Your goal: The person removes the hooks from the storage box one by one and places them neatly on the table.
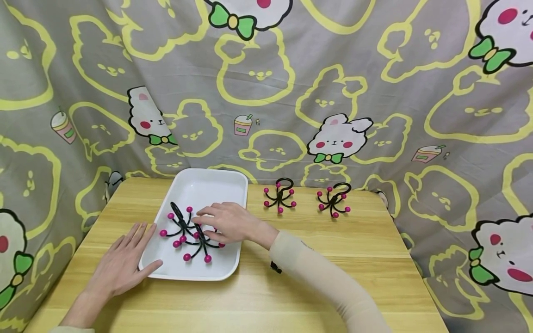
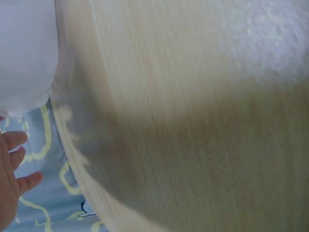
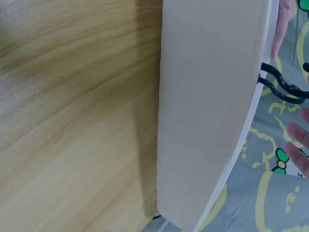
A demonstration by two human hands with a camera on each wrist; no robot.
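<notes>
A white tray (image 1: 200,185) stands on the wooden table, holding two black spider-shaped hook hangers with pink ball tips. One hanger (image 1: 183,225) lies toward the tray's left side; the other (image 1: 202,243) is nearer the front, its arms overlapping the first. My right hand (image 1: 229,222) reaches over the tray's right rim, its fingers spread close by the front hanger's stem. In the right wrist view, the fingertips (image 3: 297,140) appear apart from the black hanger arms (image 3: 287,89). My left hand (image 1: 125,263) rests along the tray's left rim with straight fingers, thumb at the front corner.
Two similar hangers, one (image 1: 279,198) nearer the tray and one (image 1: 334,202) farther right, lie toward the table's back. A small black object (image 1: 275,267) pokes out beside my right forearm, mostly hidden. A patterned curtain (image 1: 270,83) closes off the back and sides.
</notes>
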